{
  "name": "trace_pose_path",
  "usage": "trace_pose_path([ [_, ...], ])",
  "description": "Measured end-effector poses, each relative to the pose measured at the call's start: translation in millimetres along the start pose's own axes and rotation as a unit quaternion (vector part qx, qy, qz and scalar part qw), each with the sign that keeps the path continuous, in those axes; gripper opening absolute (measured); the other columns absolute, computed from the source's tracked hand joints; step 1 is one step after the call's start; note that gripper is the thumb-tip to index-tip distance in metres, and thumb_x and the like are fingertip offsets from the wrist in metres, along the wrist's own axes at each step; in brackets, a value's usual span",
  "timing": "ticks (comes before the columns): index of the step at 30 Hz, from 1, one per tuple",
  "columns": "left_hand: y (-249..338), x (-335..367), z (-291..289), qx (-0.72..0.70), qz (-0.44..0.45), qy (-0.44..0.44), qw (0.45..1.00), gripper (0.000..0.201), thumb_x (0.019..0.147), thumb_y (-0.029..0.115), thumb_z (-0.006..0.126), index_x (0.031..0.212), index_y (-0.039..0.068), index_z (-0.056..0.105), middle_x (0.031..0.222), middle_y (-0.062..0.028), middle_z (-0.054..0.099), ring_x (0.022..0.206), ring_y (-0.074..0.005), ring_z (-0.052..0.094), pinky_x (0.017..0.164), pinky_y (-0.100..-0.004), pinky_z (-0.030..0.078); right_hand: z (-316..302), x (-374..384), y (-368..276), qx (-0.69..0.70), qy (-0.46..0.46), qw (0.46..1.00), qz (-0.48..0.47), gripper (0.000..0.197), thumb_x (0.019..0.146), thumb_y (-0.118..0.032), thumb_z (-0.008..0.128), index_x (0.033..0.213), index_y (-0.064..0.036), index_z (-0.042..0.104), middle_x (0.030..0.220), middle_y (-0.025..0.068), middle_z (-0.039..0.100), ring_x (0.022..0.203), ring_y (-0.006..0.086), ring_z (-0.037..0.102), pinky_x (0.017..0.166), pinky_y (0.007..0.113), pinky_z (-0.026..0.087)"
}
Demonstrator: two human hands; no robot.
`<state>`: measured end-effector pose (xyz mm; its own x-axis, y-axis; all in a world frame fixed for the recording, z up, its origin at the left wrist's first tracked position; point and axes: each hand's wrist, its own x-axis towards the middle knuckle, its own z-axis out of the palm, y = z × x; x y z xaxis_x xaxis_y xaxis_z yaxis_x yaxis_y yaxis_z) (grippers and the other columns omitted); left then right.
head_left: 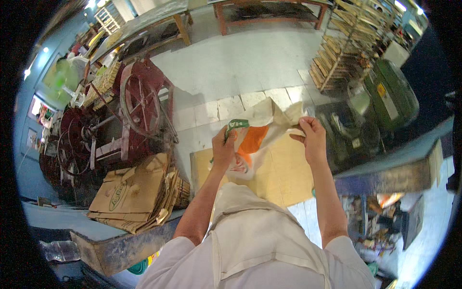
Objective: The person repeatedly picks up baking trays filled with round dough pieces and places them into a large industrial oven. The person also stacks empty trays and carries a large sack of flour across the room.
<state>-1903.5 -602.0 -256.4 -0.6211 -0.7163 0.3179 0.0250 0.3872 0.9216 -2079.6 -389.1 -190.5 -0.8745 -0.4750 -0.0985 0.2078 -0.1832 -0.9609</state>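
A floppy white sack with orange and green print hangs stretched between my two hands in front of my apron. My left hand is closed on its left side, by the green printed part. At the upper right, the fingers of my right hand pinch the sack's pale, creased edge. Folds run through the cloth between the hands, and the sack looks flat. Beneath it lies a tan cardboard sheet, partly hidden by the sack and my apron.
To the left stand a maroon machine with large wheels and a stack of flattened cardboard boxes on a ledge. A rack of wooden trays and a dark green container are at right. A worktable stands far ahead.
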Motion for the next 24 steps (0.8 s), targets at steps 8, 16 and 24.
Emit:
trace_pose_path([
  [8,-60.8,205.2,55.5,0.139,-0.017,-0.181,0.973,0.031,0.103,0.027,0.06,0.096,-0.001,0.07,0.064,-0.0139,0.06,0.057,-0.0148,0.053,0.056,-0.0352,0.044,-6.8,213.6,82.3,-0.319,-0.137,0.931,-0.109,0.085,0.084,-0.038,0.084,0.151,-0.0092,0.041,0.156,0.0232,0.037,0.134,0.0396,0.051,0.099,0.052,0.053],
  [16,-69.1,444.6,182.2,0.264,0.059,-0.395,0.878,0.042,0.092,0.047,0.07,0.099,0.006,0.073,0.083,-0.0217,0.07,0.077,-0.0411,0.068,0.069,-0.0472,0.052,18.3,436.0,66.5,-0.282,-0.115,0.947,-0.102,0.042,0.085,-0.002,0.071,0.126,-0.01,0.07,0.09,0.0063,0.075,0.086,0.0128,0.069,0.08,0.03,0.054],
  [24,-247.7,669.6,250.8,0.296,-0.031,-0.375,0.878,0.028,0.091,0.031,0.075,0.099,0.004,0.074,0.086,-0.0195,0.07,0.082,-0.0377,0.068,0.074,-0.044,0.052,-20.1,704.7,-28.1,-0.238,-0.065,0.965,-0.087,0.015,0.104,-0.005,0.059,0.112,-0.0063,0.071,0.09,-0.0025,0.069,0.085,0.0044,0.059,0.074,0.021,0.046],
])
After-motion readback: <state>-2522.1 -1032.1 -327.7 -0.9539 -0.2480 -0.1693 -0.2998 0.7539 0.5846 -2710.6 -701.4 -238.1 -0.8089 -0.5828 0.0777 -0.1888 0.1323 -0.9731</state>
